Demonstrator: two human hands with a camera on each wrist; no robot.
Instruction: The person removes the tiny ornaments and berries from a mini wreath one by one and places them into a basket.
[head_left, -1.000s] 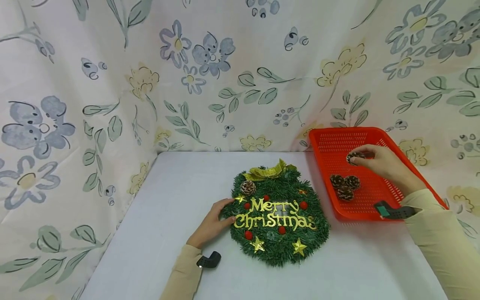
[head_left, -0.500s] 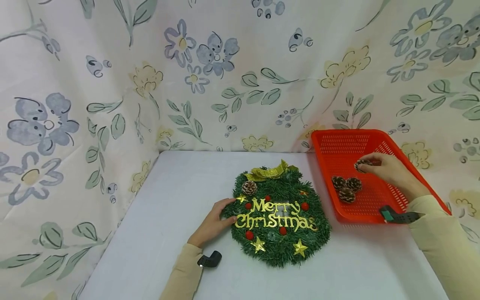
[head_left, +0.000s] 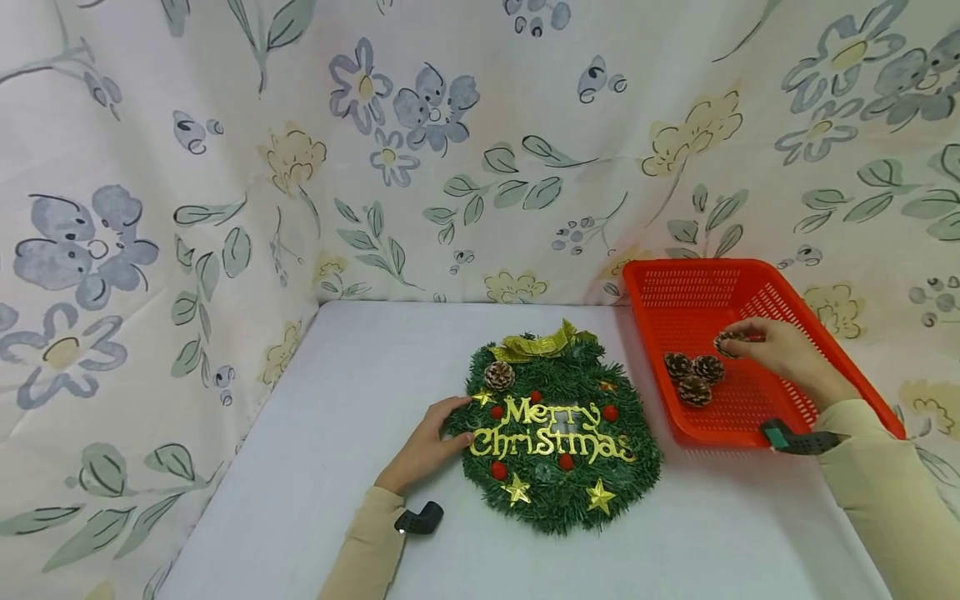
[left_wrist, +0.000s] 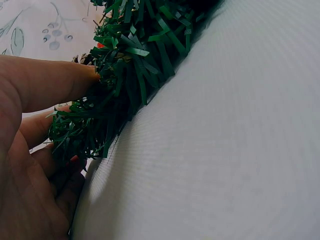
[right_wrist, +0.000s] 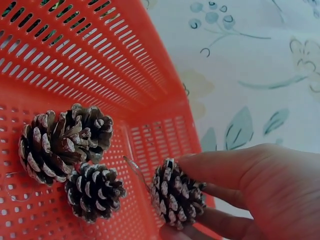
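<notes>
Compared with 0.5 s ago, the right hand (head_left: 780, 357) sits slightly lower in the head view, at the right of the frame inside the red basket (head_left: 720, 437), with its pine cone (right_wrist: 176, 195) lower too. Its thumb and fingers pinch that cone; whether the cone touches the basket floor cannot be told. The left hand (head_left: 429, 446) matches the earlier frame: thumb and fingers part around the left edge of the green wreath (head_left: 555, 482), holding it flat at the lower centre of the frame. The 3 loose pine cones (head_left: 694, 390) also lie as before, clustered at the basket's left side, near the held cone but apart from it in the right wrist view.

The basket's left rim stands just beside the wreath's upper right, leaving a narrow strip of tabletop (head_left: 337, 383) between them. Wider room shows at the left of the frame, between wreath and floral cloth (head_left: 465, 200), and along the bottom. Inside the basket, red mesh floor shows at the lower right of the cluster; the right forearm crosses the right rim.
</notes>
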